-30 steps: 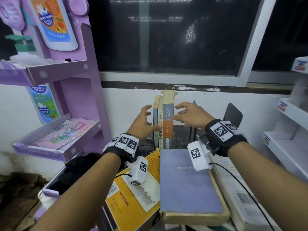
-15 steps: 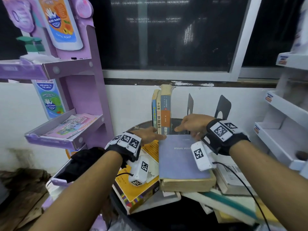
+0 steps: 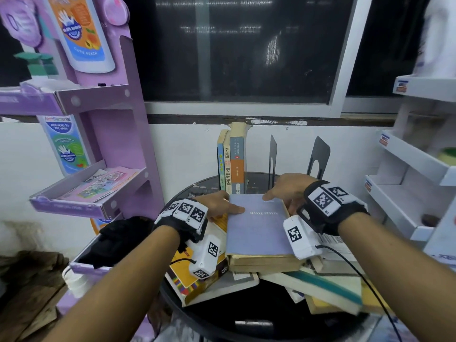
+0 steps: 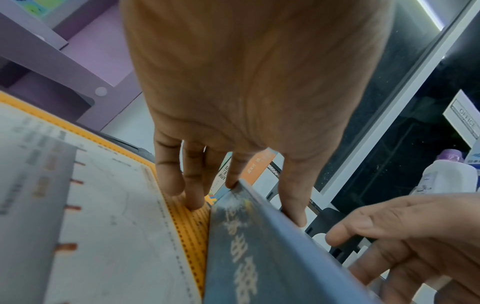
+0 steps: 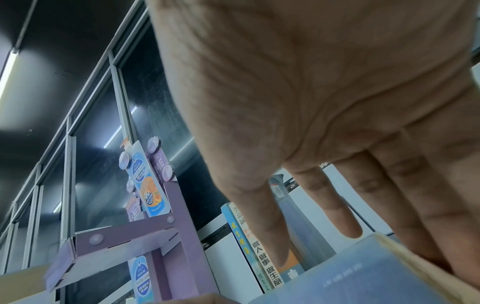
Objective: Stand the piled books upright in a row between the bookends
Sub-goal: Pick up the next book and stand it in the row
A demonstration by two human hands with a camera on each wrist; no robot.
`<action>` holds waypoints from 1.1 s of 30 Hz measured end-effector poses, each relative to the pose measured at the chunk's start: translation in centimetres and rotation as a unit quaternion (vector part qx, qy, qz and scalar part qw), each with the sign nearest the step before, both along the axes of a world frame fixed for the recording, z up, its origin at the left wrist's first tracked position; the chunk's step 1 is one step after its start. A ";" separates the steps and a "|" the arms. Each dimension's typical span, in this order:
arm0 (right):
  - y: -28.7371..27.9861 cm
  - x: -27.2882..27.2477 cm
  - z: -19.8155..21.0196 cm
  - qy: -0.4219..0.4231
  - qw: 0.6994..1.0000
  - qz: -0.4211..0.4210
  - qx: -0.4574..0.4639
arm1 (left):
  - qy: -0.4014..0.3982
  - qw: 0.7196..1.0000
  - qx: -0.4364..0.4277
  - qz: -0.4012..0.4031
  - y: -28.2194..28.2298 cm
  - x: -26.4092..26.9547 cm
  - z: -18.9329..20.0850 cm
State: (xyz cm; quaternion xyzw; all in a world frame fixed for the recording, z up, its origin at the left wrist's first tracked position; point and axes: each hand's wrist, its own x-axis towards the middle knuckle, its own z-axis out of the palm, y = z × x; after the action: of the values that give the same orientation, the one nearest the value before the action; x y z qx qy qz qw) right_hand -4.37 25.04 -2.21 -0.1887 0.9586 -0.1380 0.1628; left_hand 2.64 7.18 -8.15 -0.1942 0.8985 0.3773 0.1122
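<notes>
The lavender book (image 3: 257,225) is lying flat atop the pile (image 3: 308,280) on the bench (image 3: 271,324), with both hands, left hand (image 3: 217,206) and right hand (image 3: 288,191), gripping its far corners, thumbs on the cover. Lifting appears to be starting; next it needs tipping upright beside the three standing books (image 3: 232,161), before the bookends (image 3: 318,155). A purple shelf tray (image 3: 74,206) is holding leaflets.

Shop interior — purple cardboard display stand (image 3: 118,134) w/ hand-wash ads, white price-tagged shelves (image 3: 407,156), dark window (image 3: 237,50)

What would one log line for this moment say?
step: picking next book | left hand: grips blue book left edge | right hand: grips its far right corner | upright books: three | bookends: standing
</notes>
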 end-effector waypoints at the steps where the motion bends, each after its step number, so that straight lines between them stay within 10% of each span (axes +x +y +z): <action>1: 0.0 0.0 -0.1 0.002 1.000 0.003 0.000 | 0.001 1.000 0.006 -0.001 0.1 0.1 0.1; 16: 0.0 0.6 -0.4 -0.003 0.998 0.041 0.041 | 0.090 0.983 0.159 0.035 0.4 1.2 -0.4; 33: 0.4 1.4 1.8 -0.027 0.988 0.009 -0.153 | 0.265 0.882 0.384 0.070 -0.5 2.7 2.1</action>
State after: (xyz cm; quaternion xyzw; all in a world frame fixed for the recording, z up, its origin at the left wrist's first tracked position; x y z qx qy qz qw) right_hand -2.92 25.45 -0.39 -0.2166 0.9196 -0.2865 0.1593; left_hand 5.36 6.72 -6.01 -0.0911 0.6635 0.7370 -0.0911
